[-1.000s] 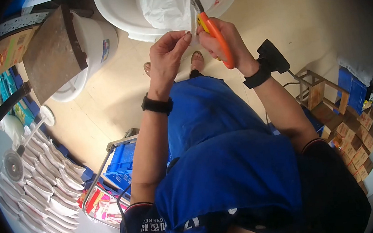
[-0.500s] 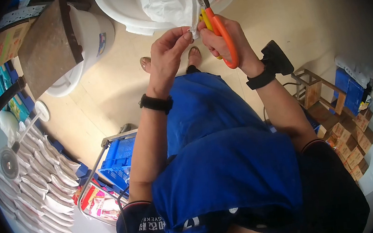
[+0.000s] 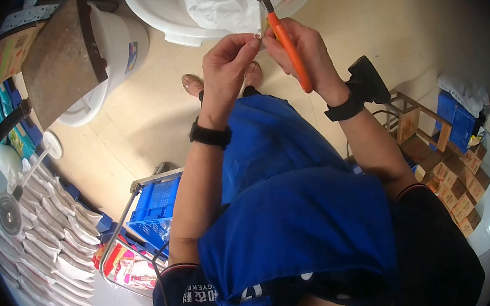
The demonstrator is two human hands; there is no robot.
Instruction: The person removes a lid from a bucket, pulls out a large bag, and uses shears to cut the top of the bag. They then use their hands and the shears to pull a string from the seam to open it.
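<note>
Orange-handled scissors lie in my right hand, their metal blades pointing up over the white tub. The thumb and fingertips of that hand are pressed together, close to those of my left hand. My left hand is closed in a pinch at the edge of a white plastic bag; the exact bit between its fingertips is too small to make out. The bag rests in the round white tub and hangs toward my fingers.
Rows of white packets cover a surface at the left. A blue crate on a trolley is beside my left arm. A brown board sits over a white bin. Small boxes and a wooden stool are at the right.
The scissors have turned so their handles look narrower, almost edge-on. Both hands have drawn closer together at the fingertips, and less white plastic shows between them.
</note>
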